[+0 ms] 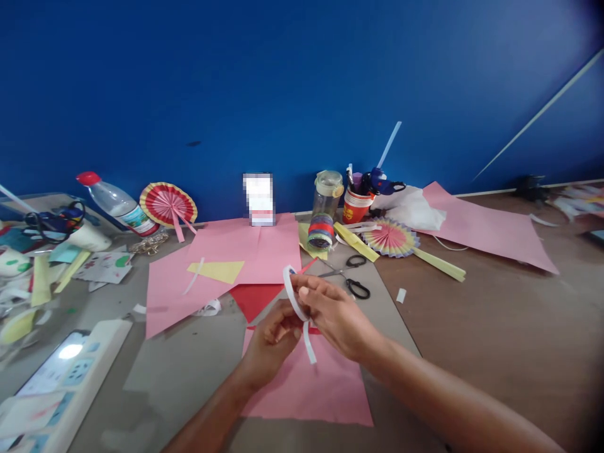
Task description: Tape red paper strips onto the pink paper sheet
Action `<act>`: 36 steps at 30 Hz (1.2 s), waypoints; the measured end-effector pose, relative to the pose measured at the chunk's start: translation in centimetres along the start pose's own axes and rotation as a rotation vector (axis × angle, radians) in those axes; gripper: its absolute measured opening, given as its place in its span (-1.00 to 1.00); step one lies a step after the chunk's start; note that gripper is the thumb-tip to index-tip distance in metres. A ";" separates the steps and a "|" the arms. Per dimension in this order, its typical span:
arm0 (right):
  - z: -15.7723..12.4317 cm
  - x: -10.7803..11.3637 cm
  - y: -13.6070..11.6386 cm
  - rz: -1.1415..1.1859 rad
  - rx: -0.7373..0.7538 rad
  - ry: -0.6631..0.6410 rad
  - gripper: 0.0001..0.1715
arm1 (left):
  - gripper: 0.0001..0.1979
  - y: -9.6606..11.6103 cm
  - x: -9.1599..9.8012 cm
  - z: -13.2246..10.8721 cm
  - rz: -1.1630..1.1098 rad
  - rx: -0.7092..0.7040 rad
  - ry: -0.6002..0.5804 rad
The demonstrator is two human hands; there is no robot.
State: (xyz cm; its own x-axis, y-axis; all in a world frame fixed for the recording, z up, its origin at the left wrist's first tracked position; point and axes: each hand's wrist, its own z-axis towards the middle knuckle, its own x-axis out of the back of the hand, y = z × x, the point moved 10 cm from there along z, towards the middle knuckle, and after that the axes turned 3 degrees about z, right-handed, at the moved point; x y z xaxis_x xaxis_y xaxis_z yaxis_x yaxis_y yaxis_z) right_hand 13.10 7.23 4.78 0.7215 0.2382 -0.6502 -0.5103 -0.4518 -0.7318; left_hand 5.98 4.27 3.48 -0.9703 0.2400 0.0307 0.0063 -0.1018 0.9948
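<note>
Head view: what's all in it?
Ring: one, white, centre
Papers: several, pink, yellow, red, widespread
Fans: two, multicoloured, either side
Open scissors: one, black-handled, near ring
Bottle: one, clear, back left
Jar: one, clear, back centre
Cups: uncounted, red, beside jar
Power strip: one, white, front left
Screen: one, white, back centre
Wall: one, blue, behind
Table: one, grey and brown, beneath
Clutter: mixed, left and right
Left hand, right hand: two, bare, at ring

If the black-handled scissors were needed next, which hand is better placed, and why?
Probably the right hand: it is nearer the scissors, whose handles lie just beyond it; the left hand is farther off. The right grips the white tape roll, though.
</note>
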 end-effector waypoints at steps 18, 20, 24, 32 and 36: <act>-0.8 -1.3 -2.4 -0.979 0.261 -0.178 -0.71 | -0.80 -1.9 2.1 -0.4 -0.452 0.194 0.243; -0.7 -1.4 -2.3 -1.030 0.288 -0.161 -0.78 | -0.82 -2.1 1.8 -0.4 -0.486 0.198 0.242; -0.4 -0.7 -2.6 -1.113 0.318 -0.078 -0.86 | -0.74 -2.5 1.2 -0.4 -0.477 0.244 0.216; -1.5 0.1 -7.1 -1.355 0.521 -0.081 -0.90 | -0.68 -1.5 5.1 -0.9 -0.238 0.141 0.405; -2.9 -0.8 -6.5 -1.610 0.592 -0.228 -0.86 | -0.62 -1.0 5.0 -0.8 -0.145 0.055 0.348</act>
State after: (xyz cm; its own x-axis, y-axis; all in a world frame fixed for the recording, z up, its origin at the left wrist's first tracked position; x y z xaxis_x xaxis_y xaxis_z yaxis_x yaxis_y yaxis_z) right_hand 17.17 7.44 10.68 0.5904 0.2276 0.7744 0.4711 0.6819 -0.5596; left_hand 0.89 4.79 2.54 -0.9861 -0.0953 -0.1360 -0.1330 -0.0370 0.9904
